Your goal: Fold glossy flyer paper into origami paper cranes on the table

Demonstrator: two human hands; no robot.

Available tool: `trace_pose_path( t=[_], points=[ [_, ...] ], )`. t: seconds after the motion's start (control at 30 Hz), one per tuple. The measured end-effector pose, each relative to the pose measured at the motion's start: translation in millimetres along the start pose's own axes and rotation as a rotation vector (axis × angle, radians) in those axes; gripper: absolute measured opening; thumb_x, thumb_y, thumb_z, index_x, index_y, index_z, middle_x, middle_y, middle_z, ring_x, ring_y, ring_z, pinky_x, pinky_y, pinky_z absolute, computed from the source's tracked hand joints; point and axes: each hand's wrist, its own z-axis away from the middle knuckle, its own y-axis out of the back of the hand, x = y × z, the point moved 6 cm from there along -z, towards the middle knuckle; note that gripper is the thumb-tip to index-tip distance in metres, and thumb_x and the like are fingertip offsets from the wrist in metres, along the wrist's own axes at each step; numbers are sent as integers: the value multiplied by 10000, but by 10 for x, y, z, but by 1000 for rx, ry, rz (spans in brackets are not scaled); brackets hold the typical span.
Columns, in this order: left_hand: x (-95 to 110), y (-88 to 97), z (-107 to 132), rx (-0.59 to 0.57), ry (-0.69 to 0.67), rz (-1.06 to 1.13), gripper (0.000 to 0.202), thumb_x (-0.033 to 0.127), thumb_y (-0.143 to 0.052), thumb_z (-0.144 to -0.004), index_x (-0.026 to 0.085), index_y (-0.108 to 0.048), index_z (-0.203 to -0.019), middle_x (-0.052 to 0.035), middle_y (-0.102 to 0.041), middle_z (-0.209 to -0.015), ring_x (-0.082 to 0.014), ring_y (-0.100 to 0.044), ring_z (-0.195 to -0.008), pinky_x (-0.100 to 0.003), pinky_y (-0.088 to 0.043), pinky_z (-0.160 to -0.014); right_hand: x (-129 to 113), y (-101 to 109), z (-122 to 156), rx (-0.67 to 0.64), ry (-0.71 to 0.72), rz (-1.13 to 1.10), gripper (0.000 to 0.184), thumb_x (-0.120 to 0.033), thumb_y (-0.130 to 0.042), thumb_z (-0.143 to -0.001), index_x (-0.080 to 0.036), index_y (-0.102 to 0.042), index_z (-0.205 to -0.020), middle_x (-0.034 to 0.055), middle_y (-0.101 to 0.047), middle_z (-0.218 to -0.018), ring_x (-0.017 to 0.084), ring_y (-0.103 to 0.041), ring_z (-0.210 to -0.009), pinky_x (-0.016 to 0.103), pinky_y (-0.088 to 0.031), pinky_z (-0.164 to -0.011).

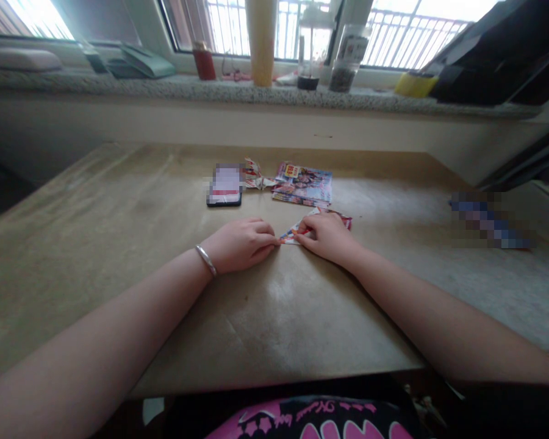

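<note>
A folded piece of colourful printed paper (289,236) lies on the table in front of me, narrowing to a point on its left. At that tip, my left hand (244,244), with a silver bangle on its wrist, pinches the paper with its fingers together. My right hand (327,235) is closed over the wider right part, thumb and fingertips pressed on it; much of the paper is hidden beneath. Just beyond my hands lie a stack of printed sheets (308,186) with a yellow label and a folded paper piece with pointed ends (257,177).
A phone (226,186) lies left of the folded piece. Far right on the table is a blurred bluish strip (489,225). A stone windowsill (165,88) behind the table carries a red container (204,62), a tall yellow cylinder (261,42) and clear containers (348,58).
</note>
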Motion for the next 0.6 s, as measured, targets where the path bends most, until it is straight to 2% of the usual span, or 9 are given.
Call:
trace_pose_path(
  t=[0.2,0.3,0.47,0.6],
  points=[
    [-10,7,11,-15,8,50,277,226,-430,-911,185,-679,-1026,-68,-660,-939,-157,-590,-854,-272,-485,-794,-139,59,56,48,110,196,240,-398,-486,-876,-198,-614,-843,75,-696,-889,241,-557,-887,385,-295,-872],
    [-17,11,12,-1,33,54,267,221,-435,-907,167,-673,-1017,-74,-651,-929,-167,-586,-859,-282,-482,-801,-219,68,75,35,154,246,283,-421,-443,-904,-197,-606,-844,82,-692,-871,242,-544,-879,394,-277,-891],
    [-20,-6,22,-4,4,13,268,226,-435,-918,173,-687,-992,-77,-639,-903,-166,-577,-832,-279,-482,-772,-193,42,49,13,104,162,248,-413,-479,-883,-206,-607,-836,69,-697,-895,245,-549,-898,391,-289,-874],
    [-6,-21,18,-23,-54,-17,260,213,-436,-923,166,-663,-1042,-82,-650,-1007,-170,-577,-901,-282,-481,-818,-117,15,20,18,41,66,218,-416,-545,-837,-214,-626,-818,47,-704,-877,241,-568,-905,399,-293,-896]
  ],
)
